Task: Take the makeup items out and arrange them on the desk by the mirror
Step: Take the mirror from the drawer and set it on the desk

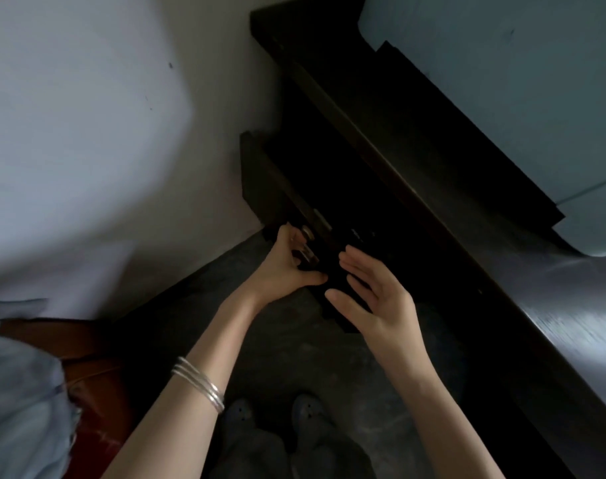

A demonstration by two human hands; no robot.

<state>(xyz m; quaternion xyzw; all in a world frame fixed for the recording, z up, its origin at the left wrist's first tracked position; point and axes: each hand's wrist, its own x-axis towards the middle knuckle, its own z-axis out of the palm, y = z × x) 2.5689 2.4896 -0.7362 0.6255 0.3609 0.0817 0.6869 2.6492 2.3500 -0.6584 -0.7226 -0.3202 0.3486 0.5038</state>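
Drawer [329,188], dark and pulled out from under the tabletop [550,305], sits at mid-frame; its inside is too dark to make out, apart from a faint glint of small items [358,235] at its near end, too dim to name. Left hand [287,261] is at the drawer's near-left front corner, fingers curled round a small shiny object [306,252] there; whether that is a handle or a makeup item cannot be told. Right hand [374,295] hovers just right of the left one, over the drawer's near end, palm turned left, fingers straight and slightly spread, holding nothing. The two hands are near each other but apart.

Bangles [198,383], silver and stacked, ring the left forearm. The tabletop runs diagonally from far left to near right, dark wood with a sheen at its right part. Beyond it, at the far right, a pale blue-grey surface [502,81] rises. Left of the drawer stands a pale wall [104,133]. Grey floor [294,347] lies below the arms, with two shoes [308,409] at the near edge. At the near left, pale cloth [14,392] lies over a brown seat [94,375].
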